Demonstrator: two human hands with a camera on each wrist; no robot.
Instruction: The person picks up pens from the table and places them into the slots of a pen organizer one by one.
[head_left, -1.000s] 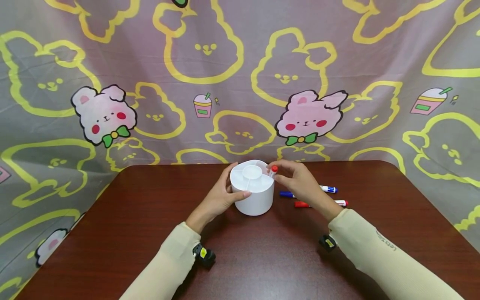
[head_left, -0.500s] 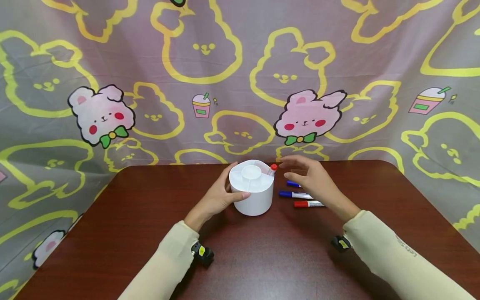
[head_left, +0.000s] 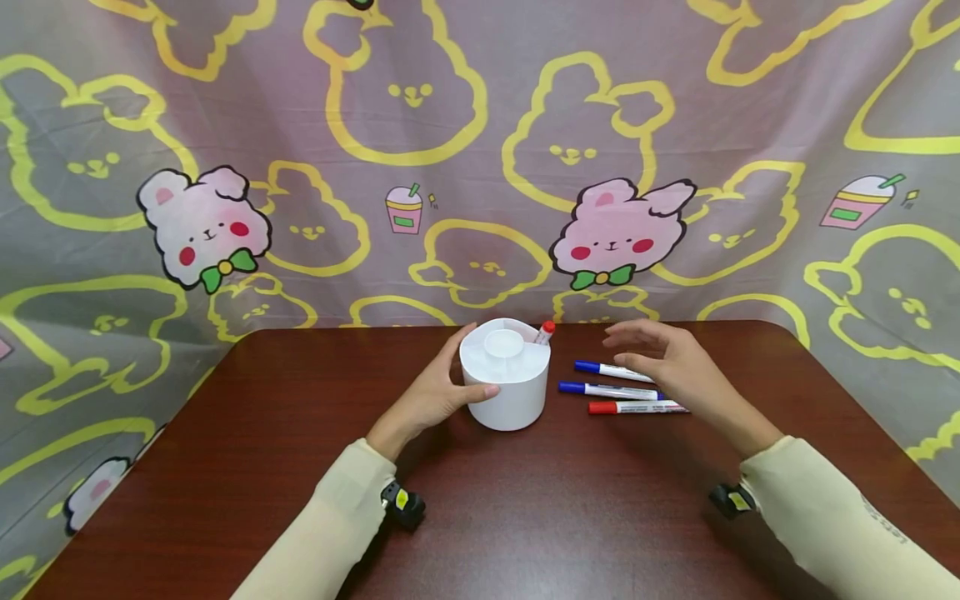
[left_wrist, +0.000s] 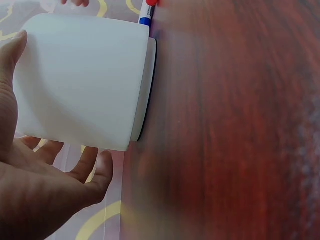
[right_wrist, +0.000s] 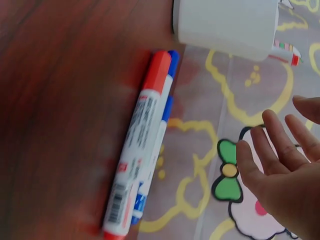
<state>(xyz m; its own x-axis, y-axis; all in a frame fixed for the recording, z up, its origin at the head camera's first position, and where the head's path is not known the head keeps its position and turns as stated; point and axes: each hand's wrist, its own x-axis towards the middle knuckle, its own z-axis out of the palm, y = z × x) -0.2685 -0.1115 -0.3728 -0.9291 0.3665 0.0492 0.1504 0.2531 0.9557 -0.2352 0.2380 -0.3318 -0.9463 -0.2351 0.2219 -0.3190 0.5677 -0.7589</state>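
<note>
A round white pen holder with several compartments stands upright on the table. My left hand holds it from the left, thumb across the front and fingers round the far side; the left wrist view shows the thumb and fingers on either side of its wall. One red-capped marker leans in the holder's right compartment, its cap above the rim. To the right lie two blue-capped markers and a red marker. Above their right ends hovers my right hand, fingers loosely bent and holding nothing.
The dark wooden table runs up to a patterned curtain behind it. A small black camera is strapped to each wrist, below the sleeves.
My right hand has let go of the red-capped marker in the holder and moved right, baring the markers on the table. My left hand keeps its hold on the pen holder.
</note>
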